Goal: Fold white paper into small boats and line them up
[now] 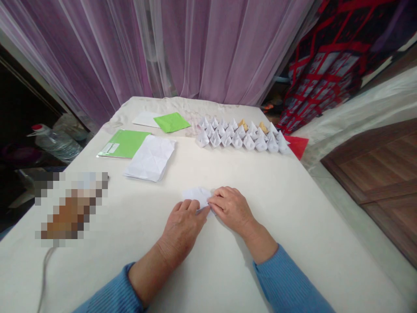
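Note:
A small white folded paper (197,194) lies on the cream table (293,217) in front of me. My left hand (182,226) rests on its near left edge with fingers curled down onto it. My right hand (230,206) presses on its right side, fingers bent and pinching the paper. Both hands meet over the piece, and part of it is hidden under them. Blue sleeves cover both my forearms.
Rows of several folded white paper boats (241,135) with two tan ones stand at the far side. A stack of creased white sheets (150,158), a green packet (125,143), a green sheet (171,121) and a red sheet (298,145) lie around. A water bottle (55,141) sits left.

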Action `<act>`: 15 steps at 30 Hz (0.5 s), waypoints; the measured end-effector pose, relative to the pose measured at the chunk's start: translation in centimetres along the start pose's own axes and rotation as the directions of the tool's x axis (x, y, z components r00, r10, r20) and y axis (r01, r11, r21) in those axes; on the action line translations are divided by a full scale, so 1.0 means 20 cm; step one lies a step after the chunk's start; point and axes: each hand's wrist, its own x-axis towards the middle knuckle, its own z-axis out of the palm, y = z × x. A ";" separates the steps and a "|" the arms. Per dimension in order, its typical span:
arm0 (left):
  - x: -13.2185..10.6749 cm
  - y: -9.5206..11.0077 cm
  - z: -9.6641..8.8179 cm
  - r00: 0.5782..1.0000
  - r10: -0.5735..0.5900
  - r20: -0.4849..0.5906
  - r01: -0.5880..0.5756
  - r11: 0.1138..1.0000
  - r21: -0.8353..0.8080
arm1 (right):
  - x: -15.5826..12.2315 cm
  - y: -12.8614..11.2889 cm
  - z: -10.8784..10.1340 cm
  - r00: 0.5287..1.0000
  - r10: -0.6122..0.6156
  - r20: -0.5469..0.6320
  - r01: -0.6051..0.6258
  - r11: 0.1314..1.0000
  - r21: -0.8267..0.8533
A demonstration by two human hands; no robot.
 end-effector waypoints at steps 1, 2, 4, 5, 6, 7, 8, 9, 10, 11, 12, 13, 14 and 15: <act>0.00 0.00 0.00 1.000 0.002 -0.001 -0.002 1.000 0.002 | 0.00 0.00 0.00 1.000 -0.002 0.002 0.002 1.000 -0.005; 0.00 0.00 0.00 1.000 0.002 -0.002 -0.002 1.000 0.003 | 0.00 0.00 0.00 1.000 -0.005 0.003 0.005 1.000 -0.011; 0.00 0.00 0.00 1.000 0.000 -0.001 0.000 1.000 -0.001 | 0.00 0.00 -0.01 1.000 -0.009 0.008 0.009 1.000 -0.026; 0.00 0.00 0.00 1.000 -0.001 0.001 0.001 1.000 -0.004 | 0.00 0.00 -0.01 1.000 -0.010 0.012 0.010 0.999 -0.034; 0.00 0.00 0.00 1.000 -0.002 0.004 0.002 1.000 -0.005 | 0.00 -0.01 -0.01 1.000 -0.010 0.017 0.011 0.999 -0.042; 0.00 0.00 0.00 1.000 -0.003 0.007 0.003 1.000 -0.005 | 0.01 -0.01 -0.01 1.000 -0.012 0.021 0.013 0.999 -0.047; 0.00 0.00 0.00 1.000 -0.004 0.011 0.004 1.000 -0.005 | 0.01 -0.01 -0.01 1.000 -0.014 0.023 0.015 0.999 -0.050; 0.00 0.00 0.00 1.000 -0.005 0.015 0.005 1.000 -0.005 | 0.01 -0.01 -0.01 1.000 -0.017 0.024 0.018 0.998 -0.052; 0.00 0.00 0.00 1.000 -0.006 0.019 0.006 1.000 -0.006 | 0.01 -0.01 -0.01 1.000 -0.020 0.023 0.022 0.998 -0.053; 0.00 0.00 0.00 1.000 -0.007 0.022 0.007 1.000 -0.008 | 0.01 -0.01 -0.01 0.999 -0.024 0.022 0.025 0.998 -0.056; 0.00 0.00 0.00 1.000 -0.008 0.023 0.008 1.000 -0.010 | 0.01 -0.01 -0.01 0.999 -0.027 0.021 0.028 0.998 -0.058; 0.00 0.00 0.00 1.000 -0.007 0.022 0.008 1.000 -0.013 | 0.01 -0.01 -0.01 0.999 -0.030 0.020 0.031 0.998 -0.060; 0.00 0.00 0.00 1.000 -0.008 0.019 0.008 1.000 -0.015 | 0.01 -0.01 -0.02 0.999 -0.034 0.021 0.035 0.998 -0.061; 0.00 0.00 0.00 1.000 -0.008 0.015 0.008 1.000 -0.016 | 0.01 -0.01 -0.02 0.999 -0.037 0.023 0.038 0.997 -0.061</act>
